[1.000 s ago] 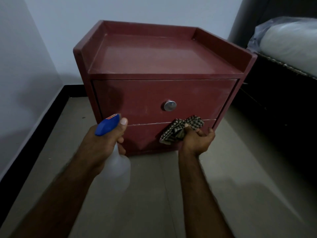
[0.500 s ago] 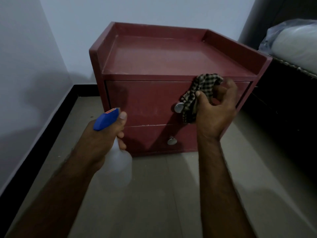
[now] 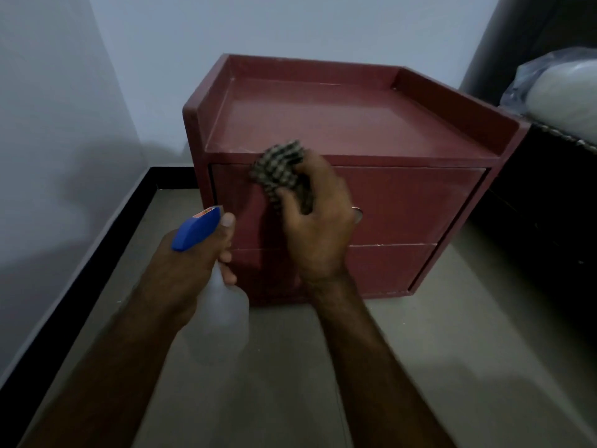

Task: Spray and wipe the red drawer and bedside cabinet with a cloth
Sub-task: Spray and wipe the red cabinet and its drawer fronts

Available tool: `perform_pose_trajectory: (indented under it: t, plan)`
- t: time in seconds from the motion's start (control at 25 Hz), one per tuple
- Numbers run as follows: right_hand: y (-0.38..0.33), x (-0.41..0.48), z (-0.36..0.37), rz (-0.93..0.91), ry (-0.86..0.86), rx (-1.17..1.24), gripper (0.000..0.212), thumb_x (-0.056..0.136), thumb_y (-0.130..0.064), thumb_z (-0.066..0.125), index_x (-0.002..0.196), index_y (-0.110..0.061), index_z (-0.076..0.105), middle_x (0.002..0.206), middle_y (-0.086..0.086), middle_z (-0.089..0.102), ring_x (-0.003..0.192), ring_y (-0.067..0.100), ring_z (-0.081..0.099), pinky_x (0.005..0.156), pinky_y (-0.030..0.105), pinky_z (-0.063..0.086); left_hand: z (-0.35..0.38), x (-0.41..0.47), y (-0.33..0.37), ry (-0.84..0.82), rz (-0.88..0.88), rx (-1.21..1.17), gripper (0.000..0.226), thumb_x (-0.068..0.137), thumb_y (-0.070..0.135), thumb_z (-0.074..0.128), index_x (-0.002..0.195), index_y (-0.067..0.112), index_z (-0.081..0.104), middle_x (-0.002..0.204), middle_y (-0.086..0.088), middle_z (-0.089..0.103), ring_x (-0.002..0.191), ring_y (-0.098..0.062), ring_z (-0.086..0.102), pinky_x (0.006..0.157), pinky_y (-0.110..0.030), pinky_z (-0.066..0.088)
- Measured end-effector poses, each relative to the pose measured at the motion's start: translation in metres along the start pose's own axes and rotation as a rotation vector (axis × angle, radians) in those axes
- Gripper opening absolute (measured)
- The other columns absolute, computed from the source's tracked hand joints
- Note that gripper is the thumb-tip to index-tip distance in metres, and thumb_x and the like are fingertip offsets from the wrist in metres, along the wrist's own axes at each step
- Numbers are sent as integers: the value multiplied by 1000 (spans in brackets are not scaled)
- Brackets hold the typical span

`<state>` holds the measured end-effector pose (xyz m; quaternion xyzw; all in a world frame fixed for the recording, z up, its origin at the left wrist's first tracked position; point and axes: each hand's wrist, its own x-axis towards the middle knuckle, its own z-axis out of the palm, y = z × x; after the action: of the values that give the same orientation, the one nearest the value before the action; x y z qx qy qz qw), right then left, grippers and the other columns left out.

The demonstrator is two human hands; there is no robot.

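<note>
The red bedside cabinet (image 3: 339,124) stands on the floor against the wall, with a rimmed top and two drawers. My right hand (image 3: 318,221) presses a bunched checked cloth (image 3: 281,171) against the top-left part of the upper red drawer (image 3: 413,202). The hand hides most of the upper drawer's metal knob (image 3: 358,215). My left hand (image 3: 193,263) grips a clear spray bottle (image 3: 223,312) with a blue trigger head (image 3: 195,229), held upright in front of the cabinet's lower left corner. The lower drawer (image 3: 387,266) is shut; its knob is hidden behind my right wrist.
A grey wall with a black skirting (image 3: 106,234) runs along the left. A dark bed frame (image 3: 549,221) with a plastic-wrapped mattress (image 3: 562,88) stands close on the cabinet's right. Grey tiled floor (image 3: 452,350) lies in front.
My right hand has carried the cloth from the lower drawer up to the upper drawer's right, then across to its top-left. My left hand keeps the bottle in much the same pose.
</note>
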<state>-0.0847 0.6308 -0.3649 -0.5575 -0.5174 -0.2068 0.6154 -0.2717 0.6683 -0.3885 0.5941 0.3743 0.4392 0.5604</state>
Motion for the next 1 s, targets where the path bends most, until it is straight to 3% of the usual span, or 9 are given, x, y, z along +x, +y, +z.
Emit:
perform_pose_trajectory:
  t: [0.12,0.28,0.4,0.52,0.64,0.8,0.92,1.0]
  plan:
    - [-22,-12,25,-68,-158,88,54,80,0,79,132,-6,67,117,5,73,103,25,63,88,31,51,-4,-4,6,25,44,-11,67,82,66,71,110,5,66,73,-12,63,58,-31,62,68,-49,57]
    - [-7,-29,39,-173,-191,101,54,83,2,75,135,-9,61,117,8,71,105,27,61,86,38,54,-6,-11,10,61,51,9,28,85,63,71,80,35,73,66,1,65,53,-21,62,56,-34,58]
    - [8,-71,44,-239,-297,27,49,89,-4,73,136,-9,60,127,13,68,113,30,61,93,45,52,-6,-11,9,109,35,7,23,85,55,67,85,32,71,66,2,65,52,-20,62,56,-36,57]
    - [29,-106,42,-254,-323,-43,38,93,-5,71,131,-3,67,124,16,70,109,34,65,92,48,54,-7,-9,3,98,35,23,39,86,60,70,98,23,71,71,-2,66,55,-25,63,59,-41,57]
    - [45,-107,30,-170,-272,-90,47,86,7,70,131,-4,64,121,16,70,105,32,63,91,45,55,-7,-8,-6,84,15,44,62,78,70,72,101,13,67,74,-7,65,58,-30,64,65,-47,57]
    - [73,-94,-11,58,-168,-144,56,79,9,73,131,-8,62,121,11,70,109,27,61,99,35,49,5,-8,-15,62,-44,28,63,72,74,76,98,16,71,75,-6,65,61,-29,63,71,-58,57]
    - [96,-84,-46,252,-44,-149,53,78,10,75,128,-5,67,120,8,70,111,26,65,101,37,51,24,-10,-17,62,-92,15,59,63,79,79,92,27,74,75,-3,69,61,-28,67,68,-48,59]
    - [109,-72,-66,344,10,-154,53,77,9,74,127,-5,67,119,6,71,110,25,67,99,36,52,40,-13,-13,60,-100,9,63,61,79,79,100,29,74,75,-1,71,60,-25,69,64,-42,59]
